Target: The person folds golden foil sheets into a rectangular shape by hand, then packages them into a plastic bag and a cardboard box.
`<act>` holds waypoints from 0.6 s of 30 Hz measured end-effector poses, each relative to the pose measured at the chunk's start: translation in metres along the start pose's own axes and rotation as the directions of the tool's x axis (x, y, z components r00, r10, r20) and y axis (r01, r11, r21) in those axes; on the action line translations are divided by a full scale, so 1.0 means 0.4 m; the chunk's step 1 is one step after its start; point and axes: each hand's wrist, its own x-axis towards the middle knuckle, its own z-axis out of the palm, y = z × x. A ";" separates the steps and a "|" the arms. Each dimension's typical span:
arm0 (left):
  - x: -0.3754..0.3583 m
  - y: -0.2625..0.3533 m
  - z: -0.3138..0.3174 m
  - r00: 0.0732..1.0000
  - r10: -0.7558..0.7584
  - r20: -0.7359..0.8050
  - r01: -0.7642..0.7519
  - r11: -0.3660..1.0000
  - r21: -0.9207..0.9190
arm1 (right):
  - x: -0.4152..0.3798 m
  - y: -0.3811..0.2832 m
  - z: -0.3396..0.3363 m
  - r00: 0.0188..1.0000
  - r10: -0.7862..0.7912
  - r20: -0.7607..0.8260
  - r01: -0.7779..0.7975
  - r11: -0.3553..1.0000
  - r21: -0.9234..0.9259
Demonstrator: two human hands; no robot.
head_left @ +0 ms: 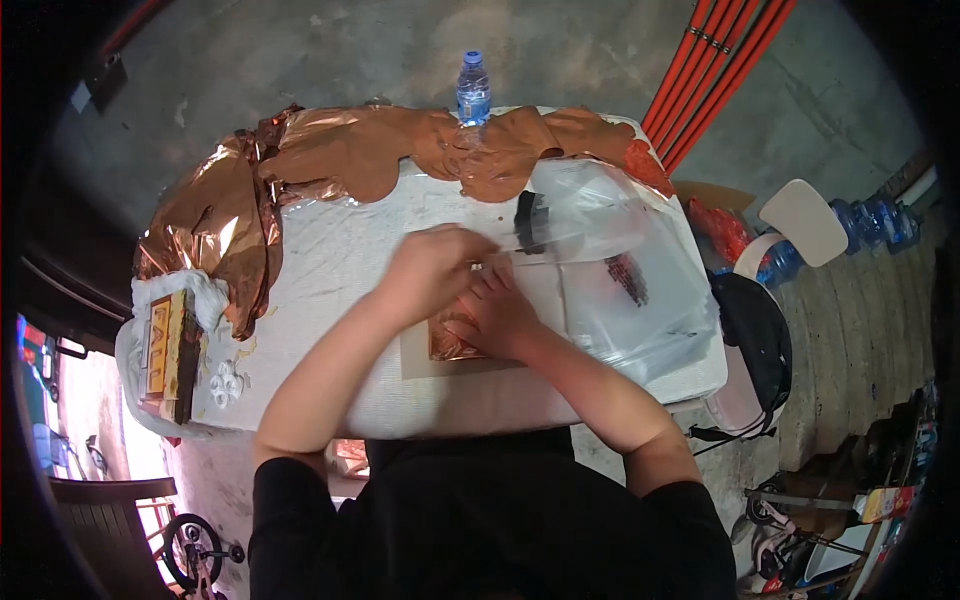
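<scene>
My left hand [435,268] and my right hand [497,318] meet over the middle of a white-covered table [330,260]. Under them lies a folded copper foil piece [447,342] on a beige card [420,362]. My right hand presses on the foil. My left hand's fingers close on the edge of a clear plastic bag [600,215] with a black strip [527,220] inside it. How far the foil reaches under my hands is hidden.
Copper foil balloons [350,155] drape over the table's far and left edges. A water bottle [473,88] stands at the far edge. More clear plastic packets [640,300] lie at right, a printed box [172,352] at left. Red pipes [715,70] and a black bag [755,330] are beside the table.
</scene>
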 end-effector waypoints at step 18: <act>-0.448 -0.077 -0.404 0.721 -0.557 0.412 0.529 0.826 0.192 | 0.004 0.007 -0.008 0.994 0.014 0.111 -0.011 1.000 -0.024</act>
